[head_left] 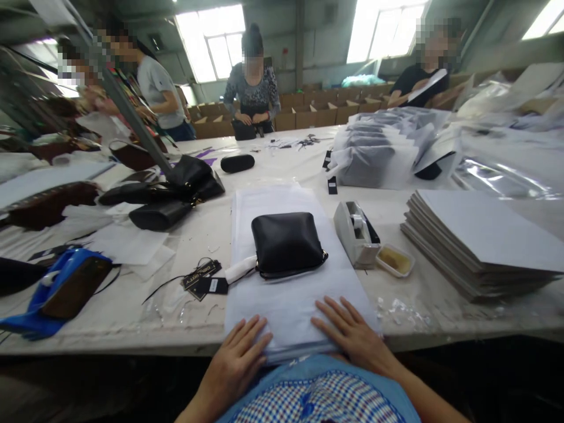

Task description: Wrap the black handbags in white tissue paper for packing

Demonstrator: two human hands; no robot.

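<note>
A small black leather bag (287,242) lies on a stack of thin white paper sheets (293,308) in front of me. White wrapping covers a strip at the bag's left side, and black hang tags (203,282) lie beside it on the table. My left hand (242,354) rests on the near left edge of the paper, fingers stretched out and holding nothing. On the near right part of the stack, my right hand (350,333) lies flat with its fingers spread. Both hands are apart from the bag.
To the right stand a tape dispenser (356,234), a small dish (395,260) and a pile of grey boards (480,235). Paper-wrapped bags (374,155) are lined up behind. Black bags (194,179) and a blue dispenser (61,291) occupy the left. Several people work around the table.
</note>
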